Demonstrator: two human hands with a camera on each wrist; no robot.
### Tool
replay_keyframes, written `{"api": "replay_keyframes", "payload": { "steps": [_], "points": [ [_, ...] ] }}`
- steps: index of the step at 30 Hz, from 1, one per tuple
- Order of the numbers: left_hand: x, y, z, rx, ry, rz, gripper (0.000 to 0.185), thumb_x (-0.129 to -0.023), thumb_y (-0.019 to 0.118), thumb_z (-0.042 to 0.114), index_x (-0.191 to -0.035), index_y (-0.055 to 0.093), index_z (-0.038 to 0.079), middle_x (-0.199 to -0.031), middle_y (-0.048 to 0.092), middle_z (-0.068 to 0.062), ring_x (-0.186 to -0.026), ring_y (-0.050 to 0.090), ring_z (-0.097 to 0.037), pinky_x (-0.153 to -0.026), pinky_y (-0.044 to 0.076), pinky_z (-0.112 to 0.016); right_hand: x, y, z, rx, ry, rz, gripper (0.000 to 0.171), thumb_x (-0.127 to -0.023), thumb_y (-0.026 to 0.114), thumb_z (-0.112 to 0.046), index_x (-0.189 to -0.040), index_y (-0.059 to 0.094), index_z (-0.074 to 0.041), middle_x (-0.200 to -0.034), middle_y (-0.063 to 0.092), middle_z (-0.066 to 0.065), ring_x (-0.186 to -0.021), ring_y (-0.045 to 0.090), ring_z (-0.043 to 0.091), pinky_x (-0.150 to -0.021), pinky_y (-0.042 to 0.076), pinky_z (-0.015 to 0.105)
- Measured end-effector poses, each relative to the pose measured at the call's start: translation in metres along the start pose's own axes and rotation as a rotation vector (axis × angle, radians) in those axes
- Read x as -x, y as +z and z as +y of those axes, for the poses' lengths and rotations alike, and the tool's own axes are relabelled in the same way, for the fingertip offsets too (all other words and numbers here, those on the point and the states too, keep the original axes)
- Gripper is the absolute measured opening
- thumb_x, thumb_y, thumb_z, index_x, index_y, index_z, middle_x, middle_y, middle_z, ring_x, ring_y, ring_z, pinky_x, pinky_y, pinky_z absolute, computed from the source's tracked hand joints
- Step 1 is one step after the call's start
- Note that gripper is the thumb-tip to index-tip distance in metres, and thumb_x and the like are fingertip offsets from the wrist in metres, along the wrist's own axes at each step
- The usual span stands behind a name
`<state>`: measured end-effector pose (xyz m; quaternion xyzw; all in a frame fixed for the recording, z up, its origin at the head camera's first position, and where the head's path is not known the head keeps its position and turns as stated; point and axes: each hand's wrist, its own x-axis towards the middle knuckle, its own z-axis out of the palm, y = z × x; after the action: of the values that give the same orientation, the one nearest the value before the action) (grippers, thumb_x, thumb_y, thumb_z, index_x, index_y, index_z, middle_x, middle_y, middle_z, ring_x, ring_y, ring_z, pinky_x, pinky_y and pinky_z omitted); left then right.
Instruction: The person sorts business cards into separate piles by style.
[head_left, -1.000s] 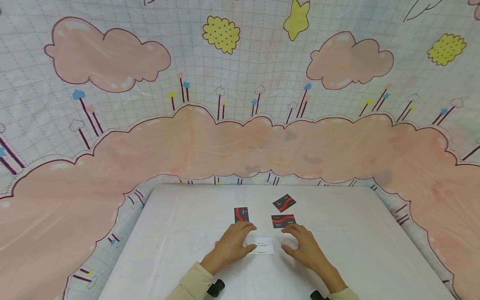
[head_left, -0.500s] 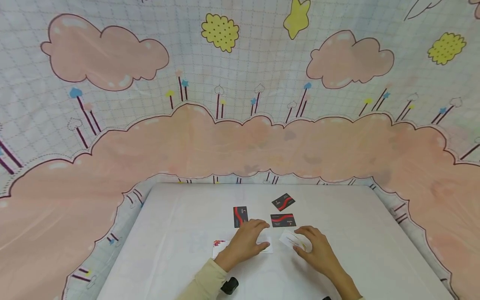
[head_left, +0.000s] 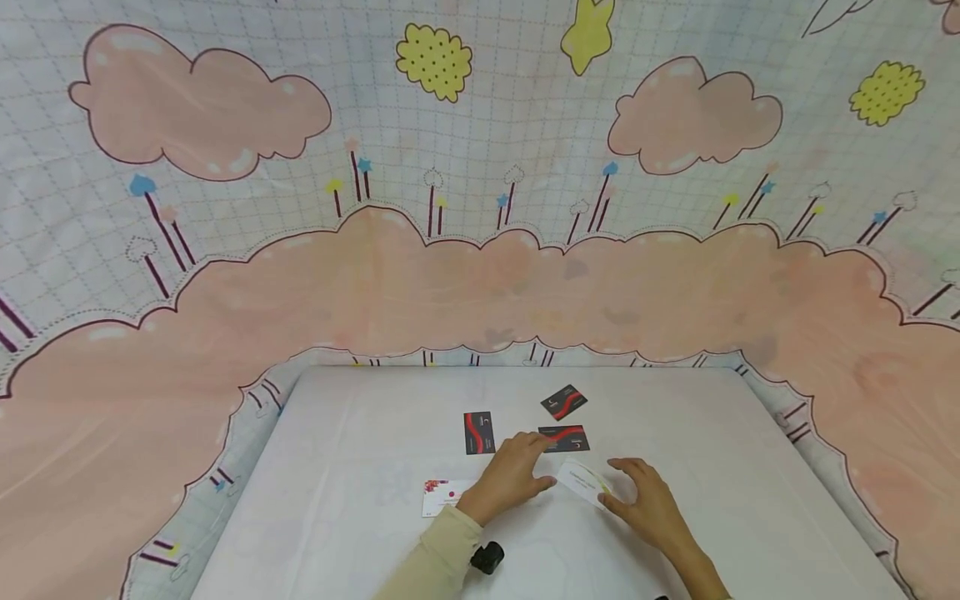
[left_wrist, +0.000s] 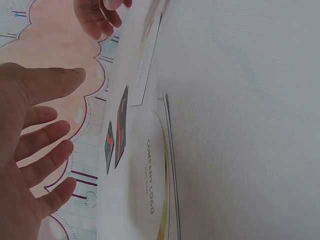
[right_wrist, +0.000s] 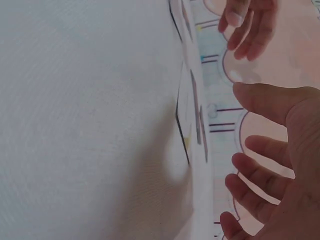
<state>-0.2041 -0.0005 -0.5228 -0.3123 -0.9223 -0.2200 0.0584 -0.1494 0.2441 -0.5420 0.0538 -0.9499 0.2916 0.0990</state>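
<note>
My left hand [head_left: 510,475], loosely bent and holding nothing, hovers above the table's near middle. In the left wrist view, a white business card [left_wrist: 151,175] printed "COMPANY LOGO" with a gold curve lies below that hand [left_wrist: 37,145]; the head view hides it behind the hand. Between my hands a tilted white business card [head_left: 580,482] with a yellowish edge lies on the table. Just right of it my right hand [head_left: 648,504] hovers, thumb and fingers apart; its wrist view shows the fingers [right_wrist: 262,182] free of any card.
Farther back lie three black business cards with red waves: one upright at left [head_left: 479,432], one sideways [head_left: 565,438], one tilted [head_left: 564,402]. A white card with red flowers [head_left: 442,497] sits left of my left forearm. The white table [head_left: 360,433] meets a patterned cloth backdrop [head_left: 525,292].
My left hand has moved right, uncovering the flowered card and the left black card. My right hand has drawn right, leaving more of the tilted white card in sight.
</note>
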Motion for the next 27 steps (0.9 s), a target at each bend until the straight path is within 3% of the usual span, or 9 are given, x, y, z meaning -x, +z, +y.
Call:
{"api": "replay_keyframes", "payload": {
  "steps": [12, 27],
  "points": [
    [-0.023, 0.016, -0.002, -0.009, -0.043, -0.108, 0.058, -0.081, 0.080, 0.032, -0.134, 0.060, 0.017, -0.134, 0.061, -0.004, -0.124, 0.056, -0.020, -0.103, 0.046, -0.037, -0.003, 0.002, 0.006, 0.060, 0.102, -0.115, 0.058, -0.075, 0.083, -0.028, -0.123, 0.063, -0.004, -0.128, 0.061, 0.020, -0.121, 0.054, 0.044, -0.099, 0.043, 0.063],
    [-0.042, 0.032, -0.001, 0.018, -0.083, -0.216, 0.057, -0.079, 0.081, 0.025, -0.133, 0.061, 0.019, -0.136, 0.061, -0.002, -0.130, 0.053, -0.021, -0.108, 0.044, -0.042, -0.006, 0.009, 0.011, 0.150, 0.074, -0.112, 0.054, -0.070, 0.087, -0.029, -0.113, 0.068, -0.002, -0.119, 0.063, 0.021, -0.111, 0.058, 0.044, -0.090, 0.049, 0.061]
  ]
}}
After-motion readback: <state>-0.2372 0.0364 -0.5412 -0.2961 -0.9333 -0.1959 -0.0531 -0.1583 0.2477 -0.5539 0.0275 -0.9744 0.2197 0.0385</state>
